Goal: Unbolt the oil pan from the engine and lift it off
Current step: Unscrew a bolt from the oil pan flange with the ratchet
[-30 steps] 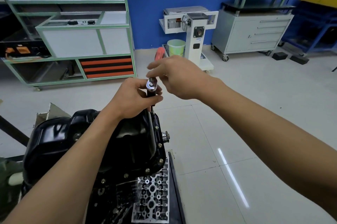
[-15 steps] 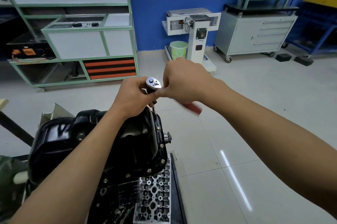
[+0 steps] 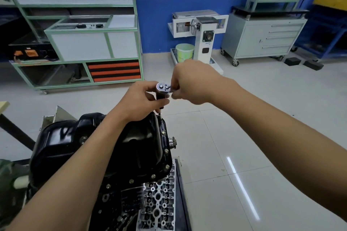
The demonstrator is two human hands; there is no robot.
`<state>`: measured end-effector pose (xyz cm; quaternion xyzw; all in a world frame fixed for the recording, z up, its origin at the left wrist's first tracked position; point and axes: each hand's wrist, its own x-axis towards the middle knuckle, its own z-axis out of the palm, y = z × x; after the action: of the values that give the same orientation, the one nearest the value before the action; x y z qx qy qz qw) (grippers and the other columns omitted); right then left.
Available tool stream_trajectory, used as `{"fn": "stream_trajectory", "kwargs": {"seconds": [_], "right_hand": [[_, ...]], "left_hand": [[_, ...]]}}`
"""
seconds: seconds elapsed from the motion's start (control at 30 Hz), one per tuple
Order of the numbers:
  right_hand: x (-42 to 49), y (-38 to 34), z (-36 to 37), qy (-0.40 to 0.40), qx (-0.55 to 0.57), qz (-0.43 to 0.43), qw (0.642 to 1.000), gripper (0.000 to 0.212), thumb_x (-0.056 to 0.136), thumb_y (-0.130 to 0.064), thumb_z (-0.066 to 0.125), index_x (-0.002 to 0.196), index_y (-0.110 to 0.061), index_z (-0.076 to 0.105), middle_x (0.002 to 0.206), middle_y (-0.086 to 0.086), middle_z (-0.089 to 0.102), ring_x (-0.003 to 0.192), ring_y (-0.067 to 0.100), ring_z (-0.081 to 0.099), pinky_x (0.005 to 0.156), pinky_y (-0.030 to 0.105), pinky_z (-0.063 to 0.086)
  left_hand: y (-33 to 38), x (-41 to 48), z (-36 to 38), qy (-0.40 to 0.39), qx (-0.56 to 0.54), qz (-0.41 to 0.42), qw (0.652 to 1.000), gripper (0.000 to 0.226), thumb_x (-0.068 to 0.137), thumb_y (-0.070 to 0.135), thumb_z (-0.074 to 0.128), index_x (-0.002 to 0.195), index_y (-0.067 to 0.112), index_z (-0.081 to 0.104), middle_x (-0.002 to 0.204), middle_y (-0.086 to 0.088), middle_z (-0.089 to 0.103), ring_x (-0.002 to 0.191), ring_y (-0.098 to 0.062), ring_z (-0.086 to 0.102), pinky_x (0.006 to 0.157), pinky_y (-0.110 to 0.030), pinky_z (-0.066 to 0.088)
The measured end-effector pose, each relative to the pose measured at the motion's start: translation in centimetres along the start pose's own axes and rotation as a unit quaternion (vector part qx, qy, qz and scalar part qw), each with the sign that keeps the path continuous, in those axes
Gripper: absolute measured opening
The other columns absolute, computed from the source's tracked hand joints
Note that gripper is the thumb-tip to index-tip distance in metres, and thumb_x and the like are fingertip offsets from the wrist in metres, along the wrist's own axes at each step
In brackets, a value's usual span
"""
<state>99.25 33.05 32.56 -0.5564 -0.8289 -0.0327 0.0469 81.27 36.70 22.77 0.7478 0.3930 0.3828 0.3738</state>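
Observation:
A glossy black oil pan (image 3: 116,142) sits bolted on top of the engine (image 3: 157,200), with several bolts along its right flange. A chrome ratchet (image 3: 163,87) stands on a black extension (image 3: 161,101) that reaches down to the pan's far right edge. My left hand (image 3: 139,100) grips the extension just under the ratchet head. My right hand (image 3: 193,82) holds the ratchet handle, which is hidden inside the fist.
A green-framed bench (image 3: 84,43) stands at the back left. A white machine stand (image 3: 202,31) with a green bucket (image 3: 185,52) and a grey drawer cabinet (image 3: 262,37) line the blue wall. Tiled floor (image 3: 244,136) lies to the right of the engine.
My right hand closed on the ratchet handle and swung it round to the right; the red grip seen half a second ago is now hidden. My left hand stayed on the extension.

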Motion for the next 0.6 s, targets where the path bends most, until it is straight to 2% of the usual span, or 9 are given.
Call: {"fn": "stream_trajectory", "kwargs": {"seconds": [0.07,0.13,0.2,0.27,0.3,0.37,0.47,0.53,0.6], "right_hand": [[0.3,0.4,0.3,0.051,-0.071,-0.003,0.996,0.014,0.090,-0.022,0.067,0.103,-0.023,0.073,0.077,0.001,0.046,0.075,0.027,0.049,0.063,0.033,0.038],[1.0,0.4,0.9,0.079,-0.081,-0.008,0.994,0.025,0.091,-0.013,0.062,0.109,-0.026,0.073,0.087,0.004,0.051,0.079,0.029,0.050,0.063,0.033,0.037],[1.6,0.5,1.6,0.074,-0.037,-0.030,0.996,0.035,0.091,-0.009,0.057,0.116,-0.030,0.071,0.105,0.002,0.063,0.097,0.028,0.056,0.068,0.033,0.041],[1.9,0.4,2.0,0.054,0.013,-0.062,0.997,0.036,0.091,-0.006,0.055,0.118,-0.026,0.069,0.125,-0.002,0.063,0.115,0.025,0.054,0.080,0.038,0.050],[1.9,0.3,2.1,0.050,0.031,-0.075,0.995,0.035,0.091,-0.005,0.055,0.118,-0.023,0.069,0.128,-0.003,0.062,0.117,0.025,0.054,0.084,0.041,0.051],[1.9,0.2,2.3,0.056,0.053,-0.077,0.994,0.030,0.090,-0.009,0.055,0.115,-0.018,0.069,0.125,-0.004,0.062,0.114,0.025,0.054,0.086,0.044,0.050],[1.8,0.0,2.3,0.062,0.049,-0.026,0.997,0.029,0.091,-0.016,0.055,0.114,-0.023,0.070,0.113,0.000,0.063,0.106,0.026,0.054,0.078,0.038,0.049],[1.5,-0.2,1.9,0.072,0.013,0.022,0.997,0.025,0.089,-0.019,0.059,0.109,-0.027,0.072,0.093,0.000,0.057,0.087,0.026,0.055,0.066,0.033,0.041],[1.1,-0.6,1.4,0.079,-0.007,0.052,0.996,0.013,0.085,-0.024,0.065,0.096,-0.025,0.072,0.075,-0.004,0.045,0.066,0.021,0.050,0.056,0.029,0.033]], "left_hand": [[0.1,0.1,0.0,-0.003,-0.004,-0.007,1.000,0.025,0.086,0.001,0.077,0.109,0.011,0.074,0.091,-0.007,0.073,0.069,-0.034,0.071,0.064,-0.033,0.059],[0.1,0.2,0.1,0.000,-0.004,-0.014,1.000,0.021,0.086,-0.001,0.077,0.104,0.008,0.072,0.090,-0.008,0.073,0.071,-0.040,0.070,0.064,-0.033,0.059],[0.2,0.1,0.0,0.006,-0.005,-0.024,1.000,0.018,0.086,-0.002,0.077,0.100,0.007,0.071,0.088,-0.006,0.074,0.072,-0.042,0.070,0.061,-0.033,0.060],[0.3,0.1,-0.1,0.010,0.002,-0.026,1.000,0.016,0.086,-0.001,0.078,0.097,0.009,0.071,0.087,-0.005,0.075,0.068,-0.037,0.072,0.057,-0.026,0.056],[0.4,0.1,-0.1,0.012,0.005,-0.026,1.000,0.015,0.087,0.000,0.077,0.095,0.011,0.071,0.086,-0.005,0.075,0.065,-0.033,0.072,0.056,-0.023,0.054],[0.4,0.0,-0.1,0.017,0.016,-0.019,1.000,0.013,0.088,0.002,0.076,0.092,0.013,0.071,0.078,-0.004,0.073,0.057,-0.026,0.070,0.055,-0.020,0.051],[0.2,0.1,0.2,0.032,0.029,-0.021,0.999,0.008,0.088,0.004,0.077,0.091,0.008,0.070,0.068,0.004,0.070,0.051,-0.021,0.066,0.055,-0.022,0.050],[0.1,0.1,0.4,0.043,0.024,-0.025,0.998,0.008,0.088,0.006,0.078,0.092,0.005,0.071,0.068,0.004,0.070,0.051,-0.021,0.065,0.057,-0.027,0.050],[0.1,0.1,0.4,0.047,0.021,-0.018,0.999,0.007,0.088,0.010,0.079,0.093,0.008,0.074,0.069,0.001,0.069,0.051,-0.020,0.065,0.057,-0.026,0.050]]}}
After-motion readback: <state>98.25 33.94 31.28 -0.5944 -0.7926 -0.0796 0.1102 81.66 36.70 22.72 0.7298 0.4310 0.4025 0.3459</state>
